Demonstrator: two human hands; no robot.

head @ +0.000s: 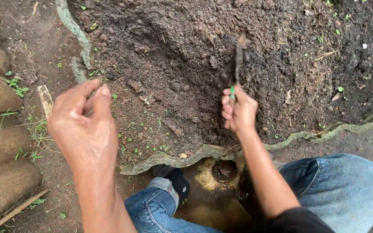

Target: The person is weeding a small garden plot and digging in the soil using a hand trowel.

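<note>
While right hand (238, 113) grips trowel (238, 64) in soil (173, 51), left hand (85, 125) pinches empty.

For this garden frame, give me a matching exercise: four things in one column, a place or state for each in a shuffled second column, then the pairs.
Things:
1. right hand
2. left hand
3. wavy edging
4. blue jeans

Places or states:
A. bordering the dark soil
B. gripping a green-handled tool
C. on the bent knees, bottom of view
D. raised, fingertips pinched together

Pairs: 1-B, 2-D, 3-A, 4-C
</note>
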